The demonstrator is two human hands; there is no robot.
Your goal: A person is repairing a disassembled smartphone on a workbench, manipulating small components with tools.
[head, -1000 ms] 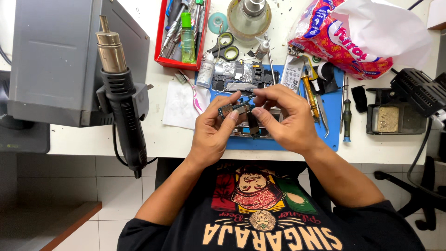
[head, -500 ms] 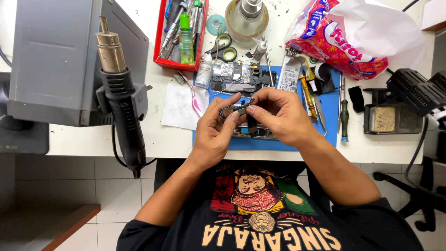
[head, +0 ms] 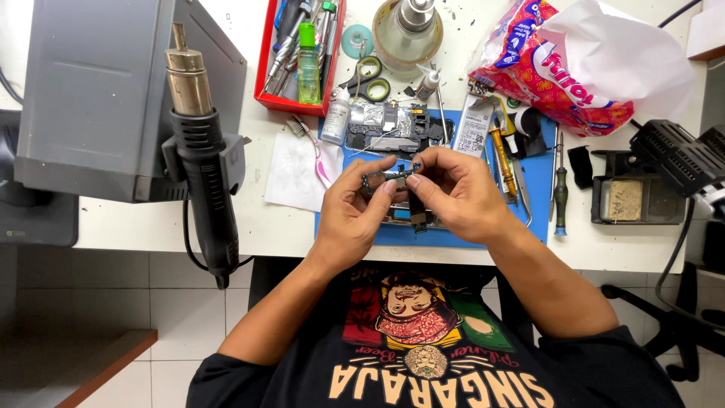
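A grey box (head: 98,98) stands at the far left of the worktop (head: 257,219), with a black hot-air gun (head: 202,162) hung on its side, nozzle up. Next comes a white cloth (head: 291,174), and behind it a red tray (head: 302,57) of tools with a green bottle (head: 308,64) in it. A small white bottle (head: 337,117) stands at the edge of the blue mat (head: 536,189).

Over the mat, the left hand (head: 355,208) and right hand (head: 457,193) meet, raised a little above the worktop. The left fingers (head: 385,189) pinch one end of a small circuit board (head: 389,177); the right hand's fingers pinch its other end, thumb pressed on the near side. A dark strip (head: 417,211) hangs below the board. An opened phone (head: 389,125) lies on the mat just behind the hands, scissors (head: 370,83) and a glass jar (head: 408,30) farther back.

Right of the hands lie a battery (head: 474,128), a yellow-handled tool (head: 504,162) and a screwdriver (head: 560,185). A red snack bag (head: 551,72) sits behind, a black tray with a sponge (head: 627,198) at the far right.
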